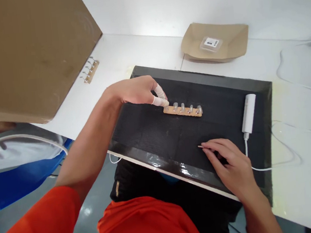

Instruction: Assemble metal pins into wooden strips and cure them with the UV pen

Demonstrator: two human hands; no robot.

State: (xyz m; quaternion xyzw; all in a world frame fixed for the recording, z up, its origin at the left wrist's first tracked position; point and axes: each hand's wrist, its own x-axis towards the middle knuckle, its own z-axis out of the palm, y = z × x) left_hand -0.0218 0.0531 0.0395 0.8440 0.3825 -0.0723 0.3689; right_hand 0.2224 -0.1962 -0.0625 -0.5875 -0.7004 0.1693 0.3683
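Observation:
A narrow wooden nail display strip (186, 112) lies on the black mat (152, 139), with several clear false nail tips (182, 107) standing along it on small metal holders. At its left end, my left hand (141, 90) is closed in a pinch, white finger cots on the thumb and forefinger. Those fingertips press on the leftmost nail tip, which they mostly cover. Lower right, my right hand (229, 162) hovers over or rests on the mat. Its thumb and fingers pinch a thin short rod (200, 146) with a metallic look; most of it is hidden.
A white stick-shaped device (249, 116) with a cable lies on the mat's right side. Behind the mat, a brown paper tray (236, 43) holds a clear labelled box (211, 44). Another strip with metal holders (91, 71) lies beside the large brown board (26, 52) at left.

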